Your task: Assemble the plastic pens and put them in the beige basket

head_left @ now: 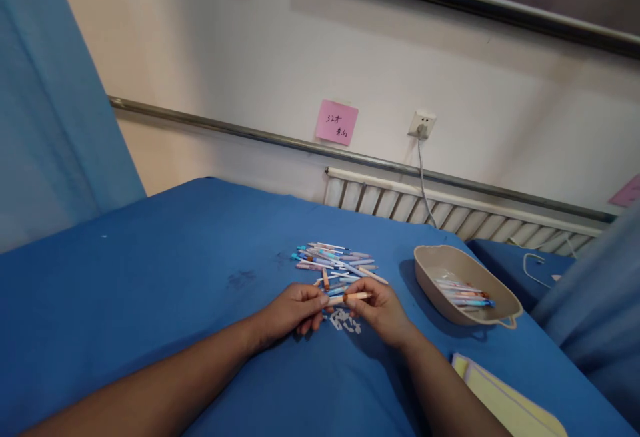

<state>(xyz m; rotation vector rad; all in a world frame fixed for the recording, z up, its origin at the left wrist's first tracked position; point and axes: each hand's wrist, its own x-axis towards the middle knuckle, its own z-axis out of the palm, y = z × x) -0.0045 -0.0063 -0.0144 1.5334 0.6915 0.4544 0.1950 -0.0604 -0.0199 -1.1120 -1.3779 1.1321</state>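
Note:
My left hand (300, 309) and my right hand (379, 307) meet over the blue-covered table, both closed on one peach-orange pen (338, 300) held level between them. The left fingers pinch its pale end, while the right ones grip near a brown-orange part. Just beyond my fingers lies a loose pile of pens (345, 262) in blue, lilac, white and orange, pointing various ways. Small white scraps (345, 321) are scattered on the cloth right below the pen. My fingers hide part of the pen and the near edge of the pile.
At the right, a beige plastic basin (424, 270) holds several pens (465, 295). In front of it lies a folded yellow cloth (505, 393) with a lilac edge. Behind the blue table cover (150, 277) are a radiator (390, 200), a wall rail and a plugged-in socket (422, 123).

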